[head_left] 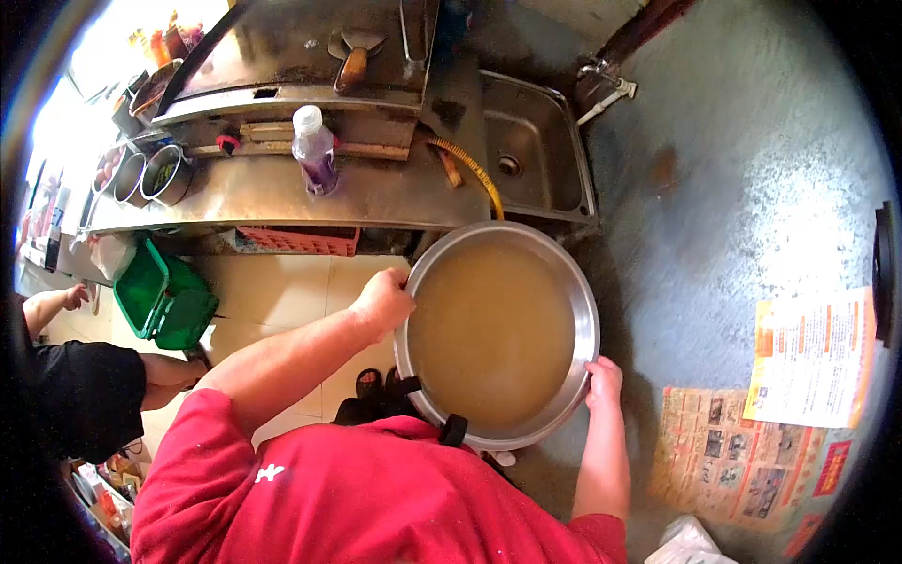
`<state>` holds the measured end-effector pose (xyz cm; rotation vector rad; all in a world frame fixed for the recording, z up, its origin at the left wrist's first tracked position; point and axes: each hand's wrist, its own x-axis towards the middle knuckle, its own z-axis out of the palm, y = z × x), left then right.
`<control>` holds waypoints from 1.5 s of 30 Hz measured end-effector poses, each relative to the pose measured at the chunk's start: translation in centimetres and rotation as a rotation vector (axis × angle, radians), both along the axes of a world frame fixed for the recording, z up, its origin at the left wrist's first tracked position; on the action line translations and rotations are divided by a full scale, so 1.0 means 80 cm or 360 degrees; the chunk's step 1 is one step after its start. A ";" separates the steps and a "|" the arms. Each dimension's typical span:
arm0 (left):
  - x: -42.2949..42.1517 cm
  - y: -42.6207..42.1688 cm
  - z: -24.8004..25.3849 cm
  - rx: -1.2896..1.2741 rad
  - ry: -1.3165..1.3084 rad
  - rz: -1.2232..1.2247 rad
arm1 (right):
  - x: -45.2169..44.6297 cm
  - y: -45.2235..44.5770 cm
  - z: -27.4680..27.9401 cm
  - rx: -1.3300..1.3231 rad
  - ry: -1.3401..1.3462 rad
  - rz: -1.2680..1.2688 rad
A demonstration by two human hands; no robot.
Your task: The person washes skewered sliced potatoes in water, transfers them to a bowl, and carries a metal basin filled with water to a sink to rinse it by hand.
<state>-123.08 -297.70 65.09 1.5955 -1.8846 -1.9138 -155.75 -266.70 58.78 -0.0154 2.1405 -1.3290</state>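
A large round metal basin (590, 324) filled with cloudy tan liquid is held in front of my red shirt, close to the counter edge. On the basin's left rim, my left hand (383, 303) is closed, fingers wrapped over the edge. My right hand (604, 381) grips the rim at the lower right, its fingers partly hidden behind the metal. Just beyond the basin are a metal sink (531, 141) and a yellow ribbed hose (470, 164) that runs down behind the rim.
A bottle of purple liquid (316, 160) stands on the steel counter (254, 193). Metal pots (166, 176) sit left. Below are a red crate (301, 241) and green bin (178, 315). Another person (89, 390) is at the far left. A tap (611, 89) and posters (813, 357) are on the right wall.
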 end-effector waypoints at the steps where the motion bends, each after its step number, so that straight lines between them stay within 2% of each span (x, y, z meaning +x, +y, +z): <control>1: -0.011 -0.009 0.004 0.0040 0.0012 0.0046 | -0.014 -0.016 0.009 -0.0047 -0.0012 -0.0016; 3: -0.033 -0.025 0.002 -0.0044 0.0132 0.0110 | -0.043 -0.042 0.022 -0.0137 0.0052 -0.0038; 5: -0.061 -0.048 -0.003 0.0106 0.0259 0.0149 | -0.074 -0.068 0.025 -0.0191 0.0101 -0.0165; 9: -0.129 -0.083 -0.040 0.0204 0.0453 0.0374 | -0.141 -0.115 0.033 -0.0201 0.0069 -0.0082; 11: -0.160 -0.101 -0.049 0.0135 0.0434 0.0449 | -0.180 -0.135 0.015 -0.0114 0.0237 -0.0182; 12: -0.169 -0.105 -0.032 0.0276 0.0402 0.0441 | -0.204 -0.139 -0.001 -0.0116 0.0207 -0.0181; 13: -0.181 -0.115 -0.021 0.0395 0.0390 0.0452 | -0.224 -0.149 -0.003 -0.0125 0.0206 -0.0148; 16: -0.215 -0.135 -0.022 0.0327 0.0352 0.0510 | -0.270 -0.178 -0.012 0.0109 0.0145 0.0020; 18: -0.236 -0.152 -0.077 0.0324 0.0354 0.0582 | -0.287 -0.192 0.000 0.0103 0.0112 0.0092; 20: -0.255 -0.161 -0.085 0.0378 0.0405 0.0618 | -0.309 -0.195 -0.007 0.0011 0.0106 0.0185; 23: -0.282 -0.178 -0.080 0.0442 0.0471 0.0653 | -0.316 -0.203 -0.001 0.0219 0.0194 0.0226; 29: -0.300 -0.215 -0.080 0.0383 0.0570 0.0539 | -0.312 -0.220 0.029 0.0141 -0.0006 0.0187; 33: -0.301 -0.235 -0.073 0.0265 0.0484 0.0345 | -0.392 -0.180 -0.039 -0.0073 -0.0460 0.0092; 34: -0.302 -0.237 -0.071 0.0253 0.0453 0.0318 | -0.303 -0.224 0.057 -0.0238 -0.0391 0.0068; 36: -0.303 -0.225 -0.057 0.0496 0.0482 0.0713 | -0.238 -0.268 0.130 -0.0271 -0.0410 -0.0023; 37: -0.298 -0.220 -0.045 0.0492 0.0489 0.0721 | -0.226 -0.279 0.142 -0.0298 -0.0433 -0.0122; 39: -0.290 -0.207 -0.023 0.0742 0.0521 0.0826 | -0.276 -0.278 0.112 -0.0183 -0.0363 -0.0041; 40: -0.283 -0.203 -0.017 0.0852 0.0504 0.0705 | -0.302 -0.275 0.093 -0.0068 -0.0297 0.0013; 42: -0.288 -0.197 -0.049 0.0935 0.0547 0.0762 | -0.325 -0.286 0.078 0.0003 -0.0175 -0.0025; 43: -0.290 -0.190 -0.061 0.1012 0.0589 0.0854 | -0.341 -0.293 0.076 0.0225 -0.0158 -0.0023; 44: -0.279 -0.191 -0.046 0.0937 0.0539 0.0616 | -0.330 -0.304 0.067 0.0003 -0.0113 -0.0032; 45: -0.278 -0.186 -0.040 0.0957 0.0544 0.0565 | -0.304 -0.317 0.067 -0.0196 -0.0120 0.0001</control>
